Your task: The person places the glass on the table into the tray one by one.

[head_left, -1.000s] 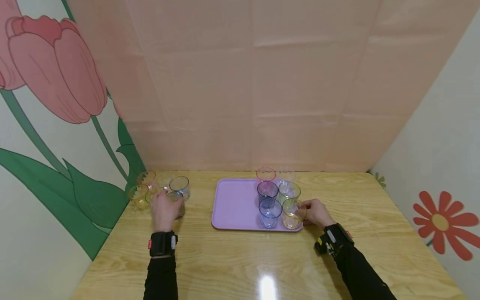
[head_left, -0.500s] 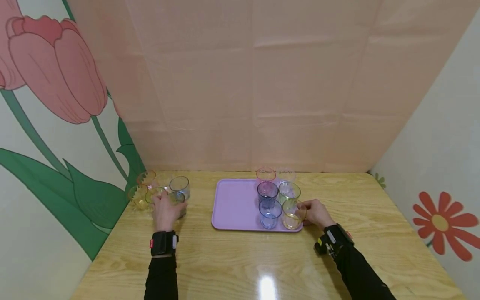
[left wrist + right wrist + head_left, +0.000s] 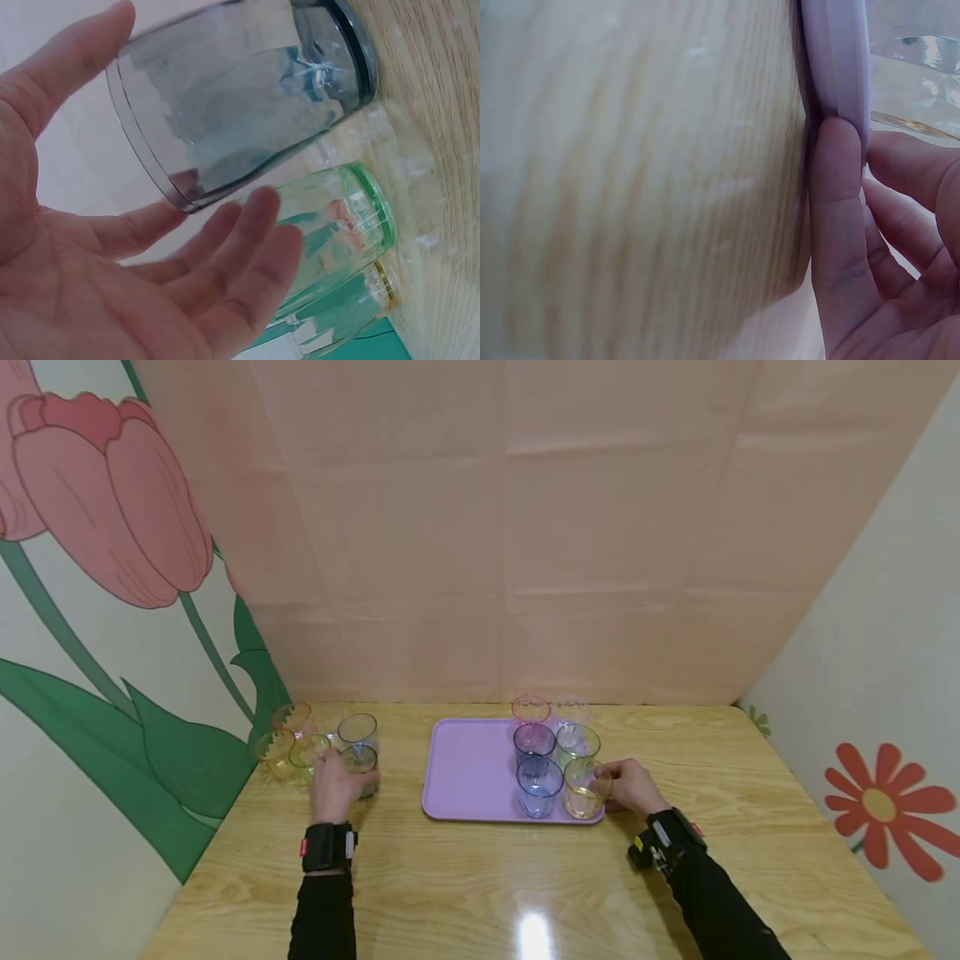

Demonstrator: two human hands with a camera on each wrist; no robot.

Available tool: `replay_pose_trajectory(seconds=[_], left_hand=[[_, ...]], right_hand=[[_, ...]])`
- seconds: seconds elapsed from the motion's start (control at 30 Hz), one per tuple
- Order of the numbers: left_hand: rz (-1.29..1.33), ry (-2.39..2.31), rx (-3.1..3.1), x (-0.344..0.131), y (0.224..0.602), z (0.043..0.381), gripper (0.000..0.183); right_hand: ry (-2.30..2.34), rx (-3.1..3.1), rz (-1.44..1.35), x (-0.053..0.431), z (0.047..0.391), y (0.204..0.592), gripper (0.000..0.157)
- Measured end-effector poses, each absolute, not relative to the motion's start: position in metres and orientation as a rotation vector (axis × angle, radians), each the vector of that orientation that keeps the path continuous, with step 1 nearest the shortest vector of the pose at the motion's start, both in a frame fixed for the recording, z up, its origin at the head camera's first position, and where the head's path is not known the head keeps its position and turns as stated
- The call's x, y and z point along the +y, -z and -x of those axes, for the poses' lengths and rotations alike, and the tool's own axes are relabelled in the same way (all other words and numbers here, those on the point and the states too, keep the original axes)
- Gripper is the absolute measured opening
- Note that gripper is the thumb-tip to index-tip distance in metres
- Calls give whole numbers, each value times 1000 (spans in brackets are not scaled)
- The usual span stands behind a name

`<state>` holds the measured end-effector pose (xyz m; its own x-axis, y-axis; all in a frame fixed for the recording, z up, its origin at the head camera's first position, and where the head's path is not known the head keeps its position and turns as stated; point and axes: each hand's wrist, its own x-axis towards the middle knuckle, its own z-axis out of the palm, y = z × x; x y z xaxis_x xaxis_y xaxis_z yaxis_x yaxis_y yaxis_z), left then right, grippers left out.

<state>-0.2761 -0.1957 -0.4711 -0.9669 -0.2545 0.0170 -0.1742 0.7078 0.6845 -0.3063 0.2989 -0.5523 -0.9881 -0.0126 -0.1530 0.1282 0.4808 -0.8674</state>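
My left hand [image 3: 333,787] is at the cluster of glasses on the table's left. Its thumb and index finger span the rim of a grey glass [image 3: 225,105], which stands upright on the wood. The other fingers lie beside a green glass [image 3: 360,210]. My right hand [image 3: 632,783] pinches the near right corner of the lilac tray [image 3: 468,768], one digit against the outer edge and another over the rim. Several coloured glasses stand on the tray's right half, among them a blue glass [image 3: 538,789] and a yellow glass [image 3: 581,793] close to my right fingers.
Left of the green glass stands an amber glass [image 3: 276,756], with a pink-rimmed glass [image 3: 292,718] behind. A bluish glass [image 3: 358,731] stands behind the grey one. A peach sheet [image 3: 495,568] closes off the table's back edge; a painted wall [image 3: 97,735] borders the left.
My left hand has shifted slightly right, uncovering more of the green and grey glasses' rims. My right hand and the tray have stayed in place.
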Motion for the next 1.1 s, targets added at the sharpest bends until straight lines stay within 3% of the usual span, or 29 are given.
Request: replay_pose_trajectory(seconds=[0.57, 1.1], left_hand=[[-365, 1421, -2732, -200, 481, 284, 91], [-48, 1696, -2294, -159, 479, 296, 83]], right_hand=[[1518, 2590, -116, 296, 305, 550, 37], [1510, 2587, -117, 298, 307, 552, 35]])
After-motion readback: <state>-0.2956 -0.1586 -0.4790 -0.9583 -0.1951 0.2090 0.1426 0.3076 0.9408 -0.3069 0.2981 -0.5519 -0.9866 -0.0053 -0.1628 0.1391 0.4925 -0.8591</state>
